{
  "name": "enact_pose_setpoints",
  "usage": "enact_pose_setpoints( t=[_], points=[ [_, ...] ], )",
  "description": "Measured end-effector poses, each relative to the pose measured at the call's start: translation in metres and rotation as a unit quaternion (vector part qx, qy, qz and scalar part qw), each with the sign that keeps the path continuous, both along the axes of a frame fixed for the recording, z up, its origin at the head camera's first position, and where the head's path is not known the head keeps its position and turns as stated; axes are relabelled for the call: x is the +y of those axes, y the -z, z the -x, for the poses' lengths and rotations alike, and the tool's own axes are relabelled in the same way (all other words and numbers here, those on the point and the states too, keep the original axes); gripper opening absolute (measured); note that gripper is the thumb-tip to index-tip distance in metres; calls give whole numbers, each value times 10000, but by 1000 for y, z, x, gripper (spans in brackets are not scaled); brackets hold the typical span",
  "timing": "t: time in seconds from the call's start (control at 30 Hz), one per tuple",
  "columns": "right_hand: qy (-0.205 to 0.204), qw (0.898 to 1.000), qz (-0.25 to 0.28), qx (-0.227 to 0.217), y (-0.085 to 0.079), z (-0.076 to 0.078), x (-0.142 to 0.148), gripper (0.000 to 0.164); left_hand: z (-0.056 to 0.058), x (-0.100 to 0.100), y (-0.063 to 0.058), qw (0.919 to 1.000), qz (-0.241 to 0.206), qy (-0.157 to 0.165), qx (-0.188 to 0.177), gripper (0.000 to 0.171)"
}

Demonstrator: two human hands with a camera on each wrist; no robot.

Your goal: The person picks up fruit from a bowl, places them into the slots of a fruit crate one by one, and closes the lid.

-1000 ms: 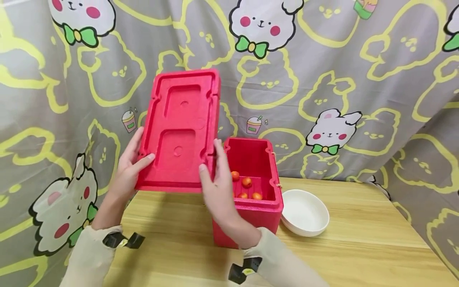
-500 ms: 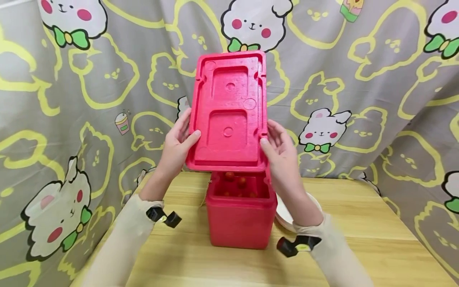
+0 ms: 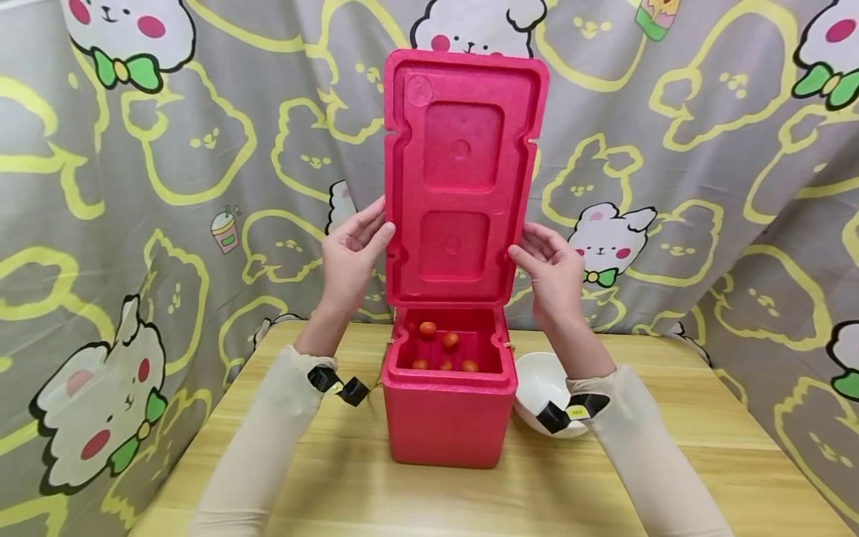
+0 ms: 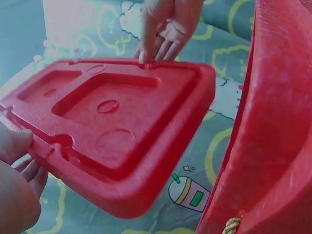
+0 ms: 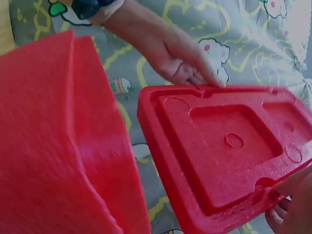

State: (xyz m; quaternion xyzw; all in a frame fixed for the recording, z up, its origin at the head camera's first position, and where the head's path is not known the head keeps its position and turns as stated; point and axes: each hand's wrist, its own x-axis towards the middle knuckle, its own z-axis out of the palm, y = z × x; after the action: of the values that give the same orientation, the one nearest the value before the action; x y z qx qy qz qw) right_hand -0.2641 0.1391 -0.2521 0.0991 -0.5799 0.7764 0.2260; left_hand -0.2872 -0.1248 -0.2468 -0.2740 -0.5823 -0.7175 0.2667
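A red foam lid (image 3: 459, 198) is held upright above a red foam box (image 3: 450, 425), its recessed underside facing me. My left hand (image 3: 352, 257) grips the lid's left edge, thumb on the near face and fingers behind. On the opposite edge my right hand (image 3: 553, 272) pinches it the same way. Inside the box lie several small orange-red fruits, like cherry tomatoes (image 3: 450, 341). In the left wrist view the lid (image 4: 107, 122) hangs apart from the box wall (image 4: 273, 122); the right wrist view likewise shows a gap between lid (image 5: 229, 146) and box (image 5: 58, 141).
A white bowl (image 3: 537, 380) stands right of the box on the wooden table (image 3: 322, 477), partly behind my right forearm. Thin cord loops (image 3: 508, 345) sit at the box's sides. A patterned grey curtain (image 3: 302, 97) hangs behind and around the table.
Both hands have carried the lid rightward from the left of the box to above it. It now stands more upright, over the box's back, and the box's inside shows.
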Motion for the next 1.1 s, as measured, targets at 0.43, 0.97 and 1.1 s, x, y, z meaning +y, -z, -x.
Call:
enact_pose_setpoints(
  t=[0.43, 0.97, 1.1],
  points=[
    [391, 9986, -295, 210, -6, 0, 8, 20, -9, 12, 6, 9986, -134, -258, -439, 39],
    [-1546, 9830, -794, -598, -5, -16, 16, 54, -21, 11, 11, 9841, 79, 1113, -1383, 54],
    [-1991, 9714, -1092, -687, 0, -20, 13, 68, -25, 11, 14, 9786, 664, 1324, -1427, 62]
  ],
)
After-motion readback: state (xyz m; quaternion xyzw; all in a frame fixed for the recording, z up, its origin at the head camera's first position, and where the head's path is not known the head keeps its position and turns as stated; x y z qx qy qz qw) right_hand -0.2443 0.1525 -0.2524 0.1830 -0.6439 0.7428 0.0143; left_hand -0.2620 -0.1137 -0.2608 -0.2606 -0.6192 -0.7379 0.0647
